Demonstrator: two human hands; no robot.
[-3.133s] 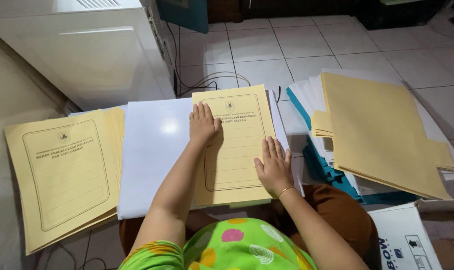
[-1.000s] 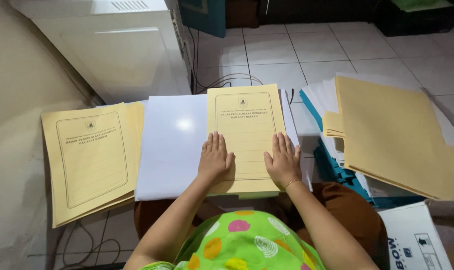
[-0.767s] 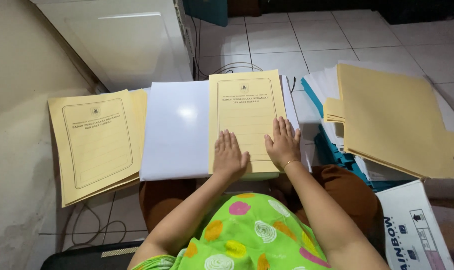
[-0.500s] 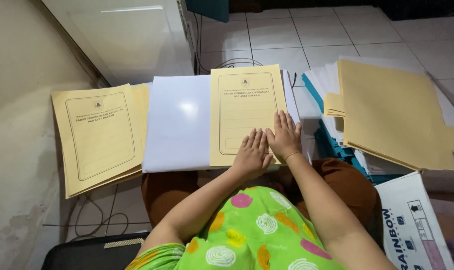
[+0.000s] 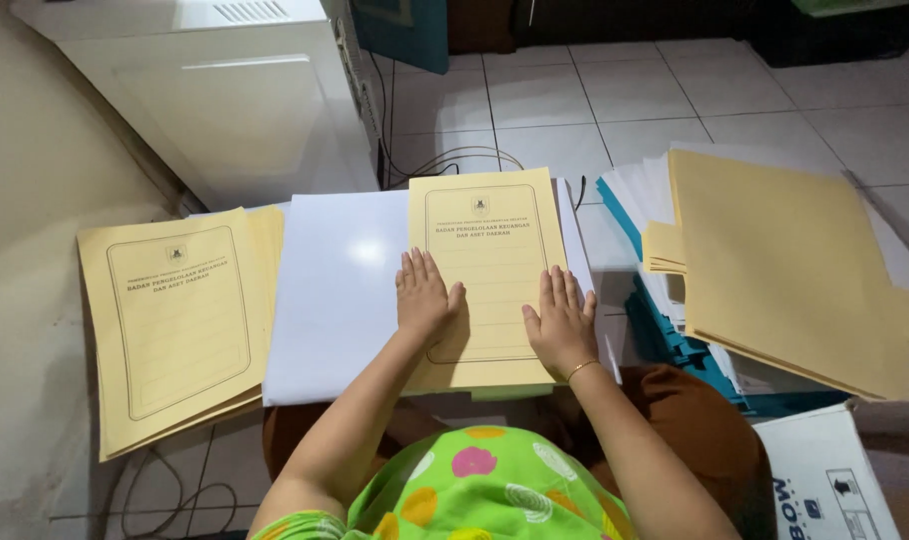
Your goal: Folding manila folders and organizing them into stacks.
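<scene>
Folder under your hands: a yellow-buff paper folder (image 5: 487,262), upright rectangle, matte card; a dark ruled frame with a small crest and lines of dark print at its top; it lies flat on the right half of the white sheet stack, its near edge at the stack's near edge.
Left hand: your left hand (image 5: 423,298) lies flat, palm down, fingers stretched and close together, on the folder's left edge, low on the frame; it grips nothing.
Right hand: your right hand (image 5: 562,322) lies flat, fingers slightly spread, on the folder's lower right corner; a thin bangle sits on the wrist; it grips nothing.
White sheets: a smooth, glossy white stack (image 5: 337,290) on the floor; a light glare shows near its middle.
Left pile: more folders of the same buff card and framed print (image 5: 175,320), just beside the white stack's left edge, tilted a little.
Right pile: plain buff folders (image 5: 785,265), unprinted side up, on white papers and teal covers (image 5: 675,340), near the floor's right edge.
Box: a white carton with blue print (image 5: 825,480) at the near right corner.
Cabinet: a white, smooth cabinet (image 5: 225,90) at the far left; dark cables run by it over pale tiles (image 5: 615,100).
Change from half a second ago: your hands lay together at the folder's near right corner; now they sit apart, the left one further left and higher.
</scene>
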